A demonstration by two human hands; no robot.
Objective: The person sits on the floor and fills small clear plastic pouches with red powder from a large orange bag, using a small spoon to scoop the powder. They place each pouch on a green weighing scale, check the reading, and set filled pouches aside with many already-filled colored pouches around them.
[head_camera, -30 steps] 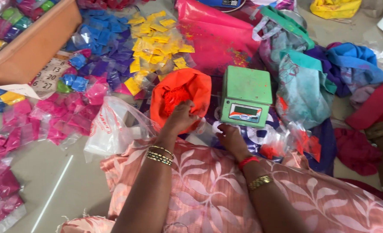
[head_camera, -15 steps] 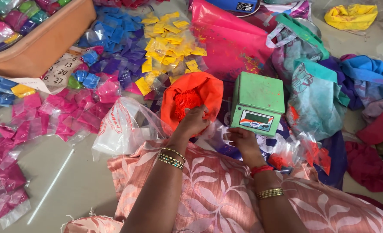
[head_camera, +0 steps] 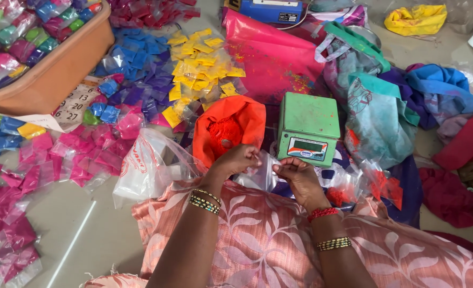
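Note:
My left hand (head_camera: 237, 160) and my right hand (head_camera: 296, 177) pinch the two sides of a small clear plastic pouch (head_camera: 264, 169), held between them above my lap. Just beyond my left hand stands an open orange bag (head_camera: 235, 120) with orange-red powder (head_camera: 225, 130) inside. A green weighing scale (head_camera: 308, 128) sits right behind my right hand, its pan bare. Both wrists wear bangles, and a red thread circles the right one.
Piles of small filled packets lie on the floor: yellow (head_camera: 202, 61), blue and purple (head_camera: 132, 74), pink (head_camera: 60, 160). A brown tray (head_camera: 55, 74) of mixed packets is at far left. Coloured powder bags (head_camera: 375, 112) crowd the right. A large clear bag (head_camera: 143, 165) lies left of my lap.
My left hand has come out of the orange bag and back toward my lap. Both hands now meet on the clear pouch in front of the scale.

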